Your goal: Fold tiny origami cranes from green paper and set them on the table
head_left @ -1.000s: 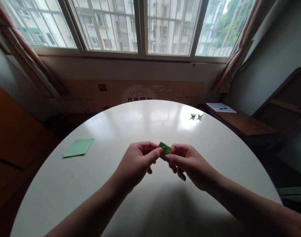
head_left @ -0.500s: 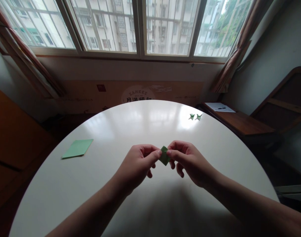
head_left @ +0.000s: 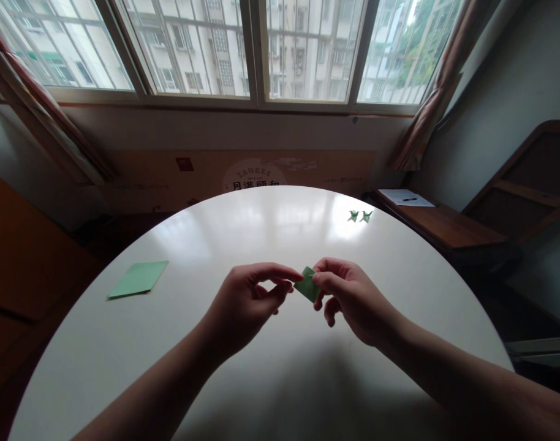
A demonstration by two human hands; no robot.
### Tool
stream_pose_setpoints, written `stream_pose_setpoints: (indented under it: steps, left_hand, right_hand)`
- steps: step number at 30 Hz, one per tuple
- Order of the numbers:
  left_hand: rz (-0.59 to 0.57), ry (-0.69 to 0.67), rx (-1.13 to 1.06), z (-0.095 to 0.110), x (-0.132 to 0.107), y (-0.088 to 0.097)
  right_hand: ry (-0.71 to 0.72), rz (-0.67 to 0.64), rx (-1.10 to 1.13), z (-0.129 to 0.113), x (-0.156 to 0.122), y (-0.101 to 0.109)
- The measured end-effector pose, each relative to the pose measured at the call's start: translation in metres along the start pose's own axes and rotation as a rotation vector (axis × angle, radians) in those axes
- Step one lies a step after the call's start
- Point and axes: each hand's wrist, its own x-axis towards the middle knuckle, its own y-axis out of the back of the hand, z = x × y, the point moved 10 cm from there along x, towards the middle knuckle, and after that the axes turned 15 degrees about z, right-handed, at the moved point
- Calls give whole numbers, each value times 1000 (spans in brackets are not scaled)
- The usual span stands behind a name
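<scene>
A small folded green paper [head_left: 307,285] is held above the round white table [head_left: 271,380], between both hands. My left hand [head_left: 247,303] pinches its left corner with thumb and fingertips, the forefinger stretched over the top. My right hand [head_left: 348,300] pinches the paper's right side between thumb and forefinger, the other fingers curled below. Both forearms reach in from the bottom of the view.
A stack of green square sheets [head_left: 137,278] lies on the table's left part. Two small green folded paper figures [head_left: 359,215] stand at the far right edge. A wooden side table with a white sheet and pen [head_left: 406,198] is at the right, windows behind.
The folded paper has been turned between the fingers and sits slightly lower. My left forefinger has lifted and stretched over it. The view has shifted a little.
</scene>
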Motion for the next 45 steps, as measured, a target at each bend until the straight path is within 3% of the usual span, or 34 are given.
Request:
stream_pose_setpoints:
  steps: [14,26,35,45]
  left_hand:
    - [-94,-206,67,21,2,3]
    - [-34,25,-130,0,2,-3]
    - [91,-89,-125,9,-4,4]
    - [48,-110,-162,16,-6,5]
  right_hand:
    - [-4,-65,11,-1,-3,-5]
    - [36,-93,-1,-5,-5,-9]
    - [46,-112,45,-5,-7,-11]
    - [-21,-152,148,-4,-8,-14]
